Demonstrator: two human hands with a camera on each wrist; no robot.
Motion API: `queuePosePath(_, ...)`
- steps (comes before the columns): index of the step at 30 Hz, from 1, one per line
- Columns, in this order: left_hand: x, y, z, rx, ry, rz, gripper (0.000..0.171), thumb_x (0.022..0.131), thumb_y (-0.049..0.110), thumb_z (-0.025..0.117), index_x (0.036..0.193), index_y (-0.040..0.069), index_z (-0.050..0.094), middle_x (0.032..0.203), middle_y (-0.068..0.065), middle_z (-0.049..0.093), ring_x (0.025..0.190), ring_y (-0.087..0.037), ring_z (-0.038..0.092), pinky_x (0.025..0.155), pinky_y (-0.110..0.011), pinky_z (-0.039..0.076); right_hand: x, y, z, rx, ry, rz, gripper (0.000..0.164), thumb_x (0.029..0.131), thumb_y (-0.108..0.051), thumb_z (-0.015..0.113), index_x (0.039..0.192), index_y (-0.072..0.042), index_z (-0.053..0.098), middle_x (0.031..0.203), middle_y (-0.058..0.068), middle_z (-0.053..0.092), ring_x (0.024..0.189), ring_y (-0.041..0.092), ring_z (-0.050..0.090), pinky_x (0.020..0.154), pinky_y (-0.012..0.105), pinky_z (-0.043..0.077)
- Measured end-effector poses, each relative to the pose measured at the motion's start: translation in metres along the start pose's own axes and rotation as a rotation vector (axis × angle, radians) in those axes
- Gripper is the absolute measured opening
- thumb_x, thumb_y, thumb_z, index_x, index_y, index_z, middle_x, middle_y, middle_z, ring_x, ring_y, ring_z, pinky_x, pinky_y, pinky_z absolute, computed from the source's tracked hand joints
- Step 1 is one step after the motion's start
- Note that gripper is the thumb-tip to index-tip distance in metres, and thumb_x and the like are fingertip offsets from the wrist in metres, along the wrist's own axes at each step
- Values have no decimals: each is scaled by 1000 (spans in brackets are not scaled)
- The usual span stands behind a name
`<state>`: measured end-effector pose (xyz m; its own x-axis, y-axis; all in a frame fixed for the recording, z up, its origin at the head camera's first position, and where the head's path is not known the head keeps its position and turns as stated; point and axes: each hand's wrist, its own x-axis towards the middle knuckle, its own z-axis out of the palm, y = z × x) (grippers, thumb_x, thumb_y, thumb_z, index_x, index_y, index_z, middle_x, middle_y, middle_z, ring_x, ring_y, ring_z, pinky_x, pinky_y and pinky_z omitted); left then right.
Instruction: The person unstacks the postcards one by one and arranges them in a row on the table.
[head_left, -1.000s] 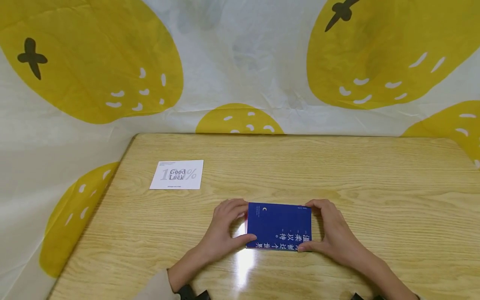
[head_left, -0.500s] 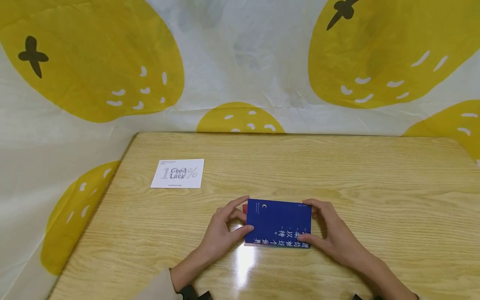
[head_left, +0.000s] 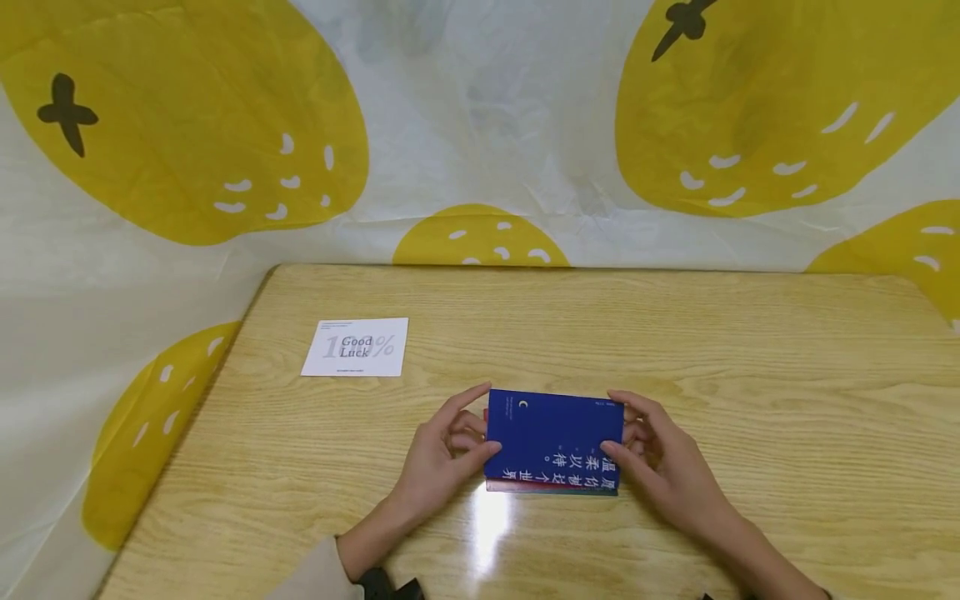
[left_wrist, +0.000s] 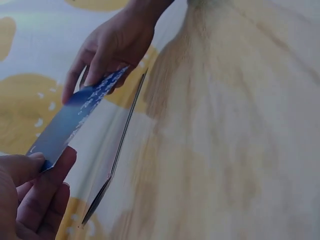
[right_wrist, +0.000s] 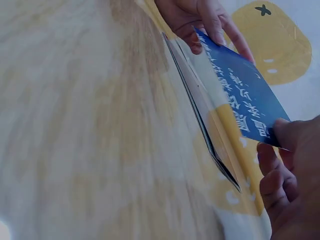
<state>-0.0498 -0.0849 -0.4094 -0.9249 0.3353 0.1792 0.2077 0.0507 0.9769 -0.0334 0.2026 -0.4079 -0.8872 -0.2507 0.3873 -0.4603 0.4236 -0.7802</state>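
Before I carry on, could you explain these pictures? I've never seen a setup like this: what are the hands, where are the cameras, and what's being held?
There is no machine gripping here, just one person's bare hands. The wide picture comes from a head-worn camera looking forward and down; the two smaller ones come from a camera on each wrist. The left hand and right hand pinch opposite ends of a blue card. Thin, card-like items sit below it, with a visible gap in both wrist views. On the wood-grain table, off to the left, lies a white card reading "Good Luck".
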Motion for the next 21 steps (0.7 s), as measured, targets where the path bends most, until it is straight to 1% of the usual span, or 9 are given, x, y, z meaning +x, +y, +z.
queuePosePath(2,1,-7,-2,-3,14,5,63,85,3,71,141,9,45,89,-10,67,74,-20,68,71,-32,55,0,2,1,13,17,33,68,74,20,68,135,0,46,89,3,51,64,8,52,51,21,40)
queuePosePath(3,1,-7,-3,-1,20,-3,62,85,4,72,141,9,45,89,-9,67,74,-20,68,72,-32,54,-1,6,2,25,23,39,69,75,20,68,136,-1,45,90,4,52,64,8,53,52,21,41)
queuePosePath(8,5,-4,-8,-11,43,-46,63,84,1,72,141,11,47,89,-11,67,73,-20,68,64,-29,54,8,2,1,79,36,41,66,76,20,67,136,0,46,92,6,54,69,10,56,59,18,46)
queuePosePath(11,8,-1,-12,-38,59,-71,65,83,-4,71,141,8,46,89,-16,66,72,-20,67,61,-27,53,15,-3,1,81,41,41,67,77,19,68,137,-2,47,92,5,55,71,10,57,62,17,47)
queuePosePath(13,10,0,-15,-51,70,-79,66,82,-8,70,141,5,44,89,-19,65,72,-21,68,62,-26,52,21,-6,1,71,44,44,67,78,17,69,138,-4,46,92,4,56,71,10,57,62,17,47)
queuePosePath(15,13,2,-18,-59,83,-84,66,82,-10,69,141,5,44,90,-20,64,72,-21,68,63,-25,52,26,-8,2,70,47,49,67,79,15,69,139,-5,46,92,3,56,71,10,57,61,18,46)
queuePosePath(18,18,4,-23,-74,108,-87,65,82,-8,70,140,9,47,90,-19,64,72,-20,68,61,-23,51,34,-10,4,92,54,62,66,81,13,68,139,-7,46,94,3,56,72,11,57,60,19,45)
queuePosePath(21,21,4,-29,-88,126,-71,63,82,-4,71,139,14,49,90,-17,63,72,-22,68,58,-22,49,42,-11,6,155,58,70,64,83,11,67,140,-8,45,97,6,55,74,12,58,60,18,46)
